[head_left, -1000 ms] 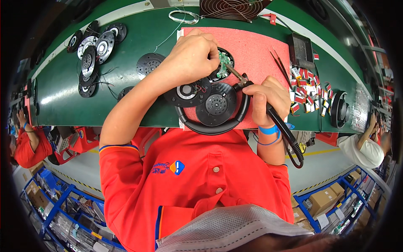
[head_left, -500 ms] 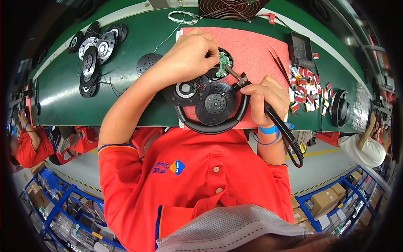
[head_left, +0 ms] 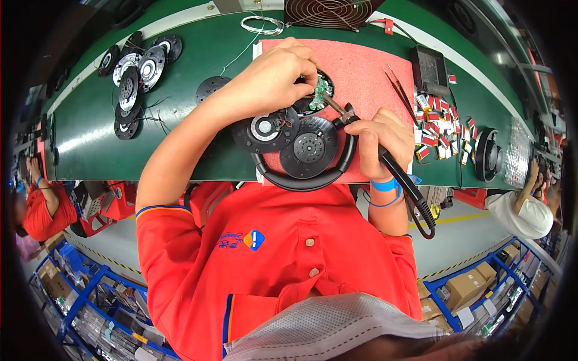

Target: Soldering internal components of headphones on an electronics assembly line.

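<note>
My right hand (head_left: pixel 386 141) grips a black soldering iron (head_left: pixel 408 183), its metal tip touching or very close to a green circuit board (head_left: pixel 321 91). The board sits in the round ear cup of a headphone. My left hand (head_left: pixel 280 73) is pinched at the board's left edge; whatever lies between its fingertips is too small to make out. The black headband (head_left: pixel 304 183) curves toward me on a pink foam mat (head_left: pixel 367 69). Two round speaker plates lie within its arc: one with a silver ring (head_left: pixel 264 127) and thin wires, another with a perforated centre (head_left: pixel 309 148).
More speaker plates (head_left: pixel 127 90) lie at the left of the green table (head_left: pixel 78 132). Tweezers (head_left: pixel 400 90), small battery packs (head_left: pixel 442 129), a black tray (head_left: pixel 430 71) and another headphone part (head_left: pixel 486 155) are on the right. A fan grille (head_left: pixel 328 12) and coiled wire (head_left: pixel 262 25) stand at the back.
My left elbow has swung slightly outward, and the left fingers have risen a little. The silver-ringed plate has shifted slightly left. The soldering iron stays almost in place.
</note>
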A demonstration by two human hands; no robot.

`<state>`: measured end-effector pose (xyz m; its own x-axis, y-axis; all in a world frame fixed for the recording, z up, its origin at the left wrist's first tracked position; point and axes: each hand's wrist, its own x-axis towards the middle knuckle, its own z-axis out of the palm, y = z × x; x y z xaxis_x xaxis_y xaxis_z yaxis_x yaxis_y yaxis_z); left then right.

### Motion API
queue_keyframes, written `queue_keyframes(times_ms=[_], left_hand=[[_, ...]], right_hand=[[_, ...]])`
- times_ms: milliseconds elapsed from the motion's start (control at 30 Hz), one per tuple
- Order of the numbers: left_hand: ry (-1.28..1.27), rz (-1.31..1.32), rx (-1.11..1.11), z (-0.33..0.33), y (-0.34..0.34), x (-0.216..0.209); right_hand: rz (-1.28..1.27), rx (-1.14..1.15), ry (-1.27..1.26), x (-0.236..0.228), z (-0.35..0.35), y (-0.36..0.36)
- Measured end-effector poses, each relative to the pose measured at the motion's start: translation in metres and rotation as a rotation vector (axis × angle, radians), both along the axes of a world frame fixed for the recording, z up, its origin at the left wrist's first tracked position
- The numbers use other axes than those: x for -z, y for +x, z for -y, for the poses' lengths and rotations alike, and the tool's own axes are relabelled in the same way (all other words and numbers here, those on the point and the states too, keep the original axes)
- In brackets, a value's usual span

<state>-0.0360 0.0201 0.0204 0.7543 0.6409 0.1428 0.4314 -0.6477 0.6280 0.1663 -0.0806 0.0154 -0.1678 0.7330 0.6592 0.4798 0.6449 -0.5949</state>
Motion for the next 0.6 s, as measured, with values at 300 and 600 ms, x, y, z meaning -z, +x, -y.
queue_keyframes(times_ms=[300,600], left_hand=[[0.080,0.113,0.064,-0.002,0.001,0.009],[0.311,0.114,0.097,0.001,0.001,0.012]], right_hand=[[-0.027,0.017,0.010,-0.001,0.001,0.001],[-0.005,-0.011,-0.001,0.000,0.001,-0.001]])
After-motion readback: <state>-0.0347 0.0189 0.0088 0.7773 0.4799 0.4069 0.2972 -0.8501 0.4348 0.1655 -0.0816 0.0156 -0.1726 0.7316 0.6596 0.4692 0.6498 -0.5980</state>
